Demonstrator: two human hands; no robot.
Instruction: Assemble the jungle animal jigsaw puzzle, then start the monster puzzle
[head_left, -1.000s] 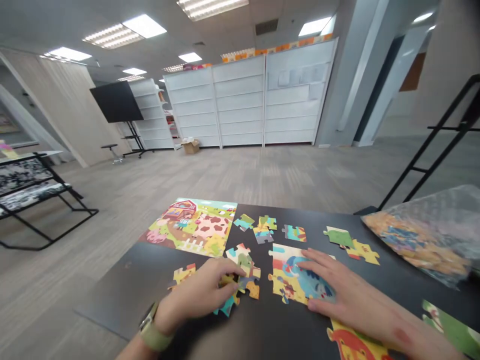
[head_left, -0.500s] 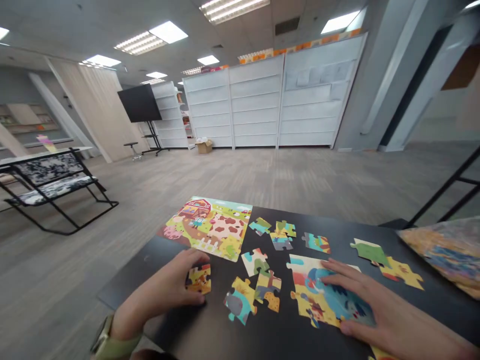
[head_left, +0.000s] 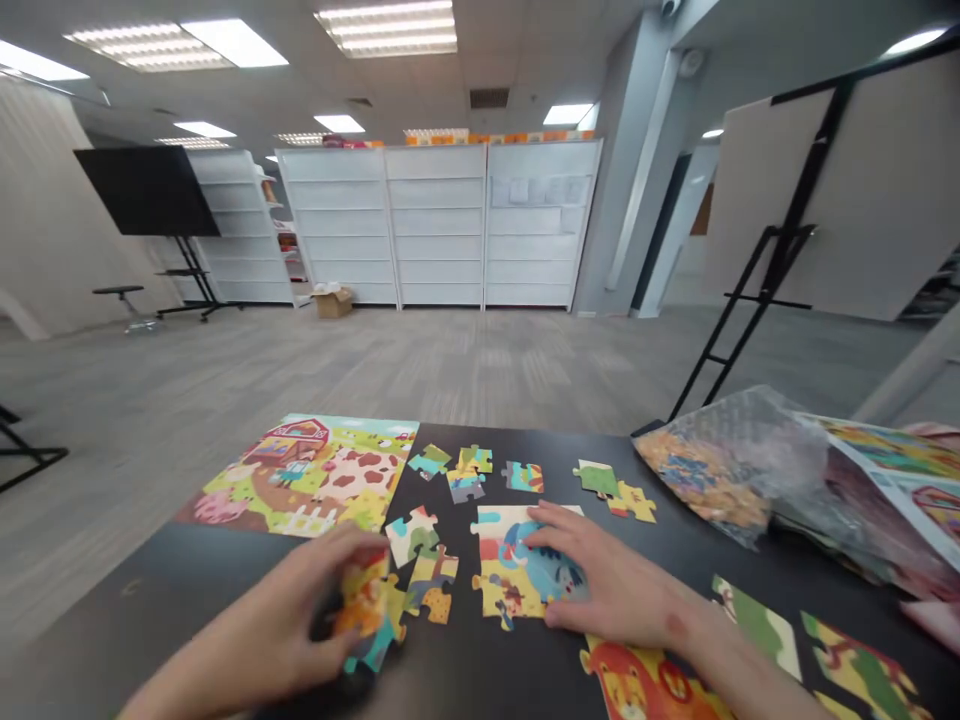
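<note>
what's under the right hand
The right hand lies over a joined puzzle section. The section's left side shows, yellow and blue; what the hand covers can't be seen.

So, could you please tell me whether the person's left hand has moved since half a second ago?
Yes, the left hand has moved rightward: judged against the farm picture, it now sits closer to that picture's lower right corner.

Orange-yellow puzzle piece (head_left: 365, 600), held tilted, partly assembled blue-animal puzzle (head_left: 516, 568), lying flat to its right
</note>
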